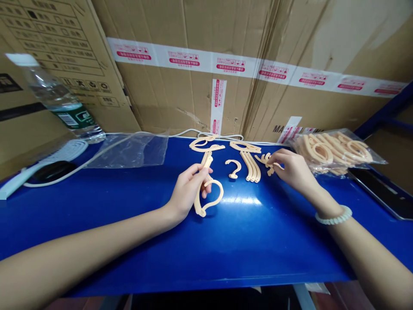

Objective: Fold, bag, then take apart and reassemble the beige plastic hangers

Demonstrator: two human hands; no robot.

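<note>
My left hand [185, 191] is closed around a cream plastic folding hanger [198, 206], its curved hook part sticking out to the right just above the blue table. At the pile of small cream plastic parts [265, 158], my right hand [295, 170] has its fingertips pinched together on a small piece. Between the hands lies a loose hanger hook [237, 167]. Several slim hanger arms [252, 168] lie side by side to its right. Behind them rest two flat looped cream pieces, one on the left [206, 148] and one on the right [247, 147].
A clear bag of cream hanger parts [335, 150] lies at the right, beside a dark phone-like device [383, 191]. On the left are a water bottle [69, 103], a clear plastic bag [135, 150] and a light-coloured handled object [61, 153]. Cardboard boxes [180, 99] wall the back; a white cable [190, 131] runs along them.
</note>
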